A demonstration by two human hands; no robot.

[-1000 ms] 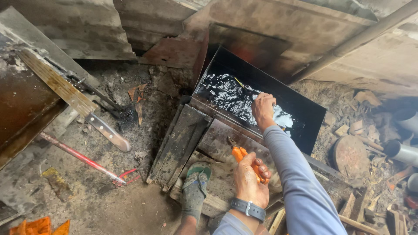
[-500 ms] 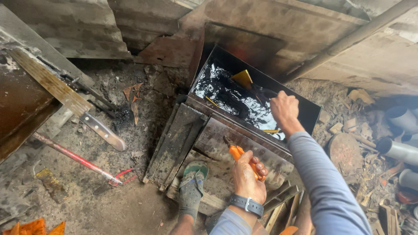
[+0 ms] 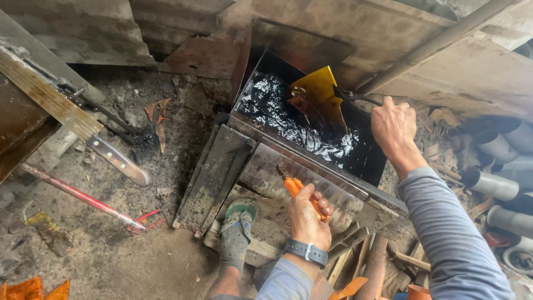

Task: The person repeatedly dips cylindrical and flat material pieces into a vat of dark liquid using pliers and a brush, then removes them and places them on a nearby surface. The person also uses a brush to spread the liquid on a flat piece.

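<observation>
My right hand (image 3: 395,126) grips dark metal tongs (image 3: 355,97) that hold a yellow-brown flat sheet piece (image 3: 318,99), lifted dripping out of the black liquid (image 3: 277,116). The liquid fills a rectangular black metal tank (image 3: 366,161) set in the ground. My left hand (image 3: 307,214) rests on the tank's near wooden edge and holds orange-handled pliers (image 3: 294,186). It wears a wristwatch (image 3: 308,251). My foot in a green sandal (image 3: 237,228) stands on the boards beside the tank.
Dark wooden boards (image 3: 214,172) lie left of the tank. A red rod (image 3: 78,194) and a knife-like tool (image 3: 116,160) lie on the dirt floor at left. Grey pipes (image 3: 499,183) are stacked at right. A long pole (image 3: 438,41) leans above the tank.
My right hand has risen from the liquid's surface and moved right, pulling the yellow-brown piece out of the black liquid with the tongs. The left hand has stayed in place.
</observation>
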